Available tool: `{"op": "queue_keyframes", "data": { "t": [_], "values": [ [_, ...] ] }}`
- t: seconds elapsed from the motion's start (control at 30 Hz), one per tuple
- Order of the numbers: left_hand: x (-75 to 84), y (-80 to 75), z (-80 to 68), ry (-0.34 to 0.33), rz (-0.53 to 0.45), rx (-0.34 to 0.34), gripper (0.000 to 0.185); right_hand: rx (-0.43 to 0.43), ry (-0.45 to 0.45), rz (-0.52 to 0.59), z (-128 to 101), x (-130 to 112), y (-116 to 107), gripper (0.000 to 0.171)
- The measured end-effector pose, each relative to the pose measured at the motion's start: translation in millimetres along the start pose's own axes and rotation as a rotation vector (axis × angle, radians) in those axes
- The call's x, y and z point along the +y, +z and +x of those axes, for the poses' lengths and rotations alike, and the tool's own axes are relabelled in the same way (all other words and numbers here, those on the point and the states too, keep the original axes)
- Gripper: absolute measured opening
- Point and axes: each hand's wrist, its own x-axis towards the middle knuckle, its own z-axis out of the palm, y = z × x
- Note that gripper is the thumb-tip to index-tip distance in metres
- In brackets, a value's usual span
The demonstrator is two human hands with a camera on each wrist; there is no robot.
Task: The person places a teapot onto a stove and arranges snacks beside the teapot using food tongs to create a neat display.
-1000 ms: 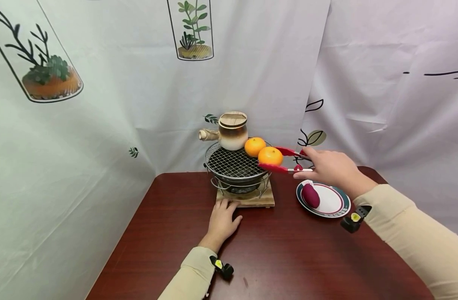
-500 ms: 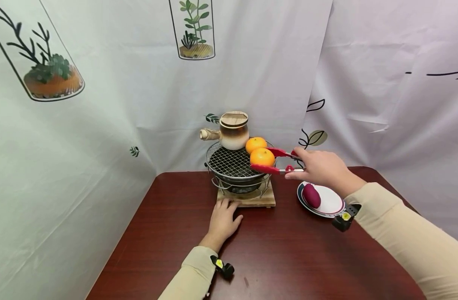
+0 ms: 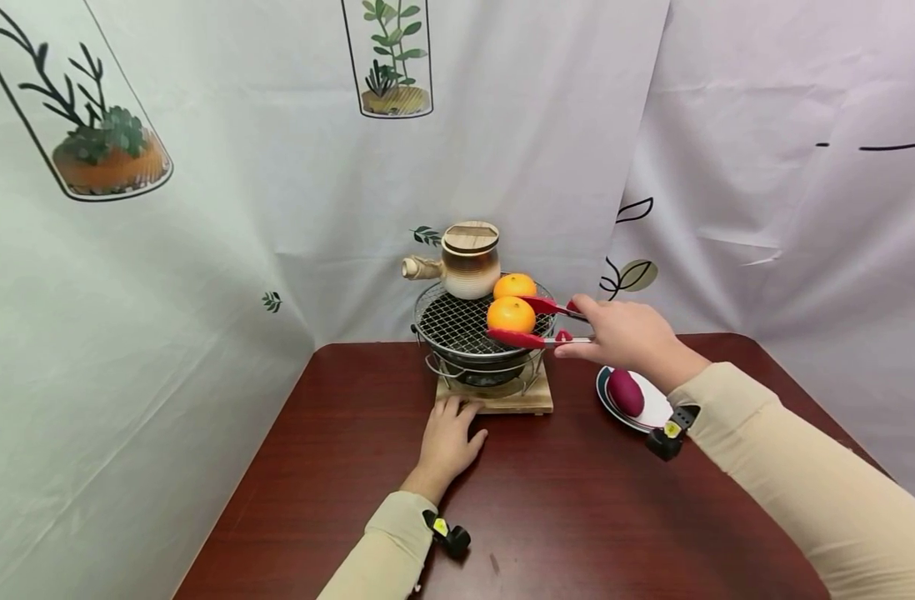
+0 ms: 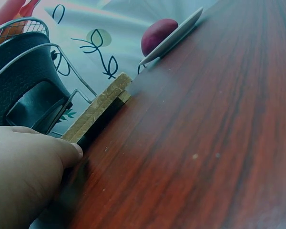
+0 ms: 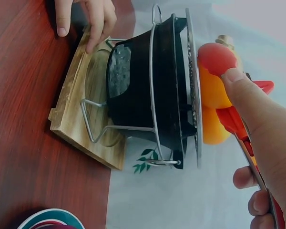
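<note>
A: Status on the held orange [image 3: 511, 315]?

B: Round, bright orange skin, glossy. Clamped between the two red tips of the tongs [image 3: 542, 324], just above the wire mesh [image 3: 461, 322] of the grill [image 3: 478, 342]. It sits at the far end of the tongs, out past the right hand [image 3: 624, 337]. Can't tell if it touches the mesh.

A: Neighbours?

B: Second orange [image 3: 514, 286] just behind it, on the mesh. Ceramic pot [image 3: 466, 260] with wooden lid and side handle at the back of the mesh, beyond both oranges. The mesh on the left-hand side of the held orange is bare.

A: Edges?

B: Grill stands in a wire frame on a wooden board [image 3: 497, 398], near the back edge of the table [image 3: 547, 500], curtain close behind. Plate [image 3: 647, 408] with a purple sweet potato [image 3: 625, 392] lies under the right wrist, apart from the board.

A: Hands?

B: Right hand fingers and thumb curled round the tongs' arms, squeezing them onto the orange. Left hand [image 3: 447, 442] lies flat on the table, fingers straight and relaxed, fingertips [image 5: 92, 29] touching the near edge of the board; holds nothing.
</note>
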Motion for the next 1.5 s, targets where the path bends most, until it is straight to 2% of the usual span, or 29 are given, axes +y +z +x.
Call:
{"op": "queue_keyframes", "data": {
  "t": [0.8,1.1,1.5],
  "values": [
    [-1.1,3.0,0.3,0.001,0.002,0.004,0.043,0.025,-0.003,-0.002,3.7,-2.7,2.3,0.095],
    [-1.1,1.7,0.4,0.000,0.000,0.003,0.043,0.047,-0.006,-0.020,3.2,-2.4,2.1,0.085],
    [-0.5,1.3,0.2,-0.006,0.004,-0.010,0.043,0.070,-0.008,-0.023,2.5,-6.9,3.0,0.081]
  ]
}}
